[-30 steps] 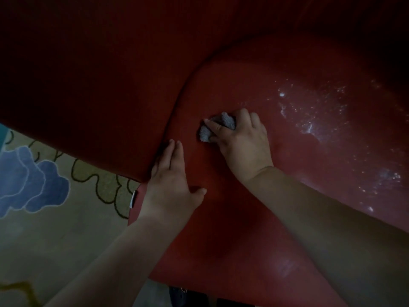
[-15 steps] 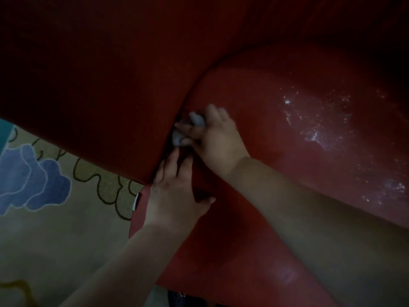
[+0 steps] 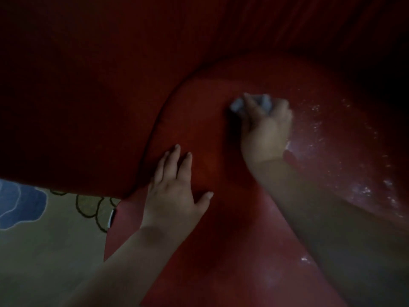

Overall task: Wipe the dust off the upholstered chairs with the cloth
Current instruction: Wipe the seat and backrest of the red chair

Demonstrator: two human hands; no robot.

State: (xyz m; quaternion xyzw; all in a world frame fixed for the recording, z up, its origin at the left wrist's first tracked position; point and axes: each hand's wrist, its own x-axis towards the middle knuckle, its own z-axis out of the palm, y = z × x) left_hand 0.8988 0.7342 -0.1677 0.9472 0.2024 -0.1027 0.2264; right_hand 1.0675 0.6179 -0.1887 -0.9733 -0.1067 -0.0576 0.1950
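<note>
The right hand [image 3: 265, 127], fingers clamping the cloth [image 3: 239, 105], is working the chair seat [image 3: 210, 129]; dust [image 3: 321, 129] is lying just right of it, while the left hand [image 3: 174, 191] is resting flat, fingers apart.

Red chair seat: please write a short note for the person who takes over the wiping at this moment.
Right hand: grips the bunched grey cloth, pressed on the red seat.
Left hand: flat on the seat, fingers straight, near the seam with the backrest.
Done: the seat's left part near the seam shows no white dust.
Left: white dust covers the seat to the right of the cloth, down to the front edge. Other chairs are out of view.
</note>
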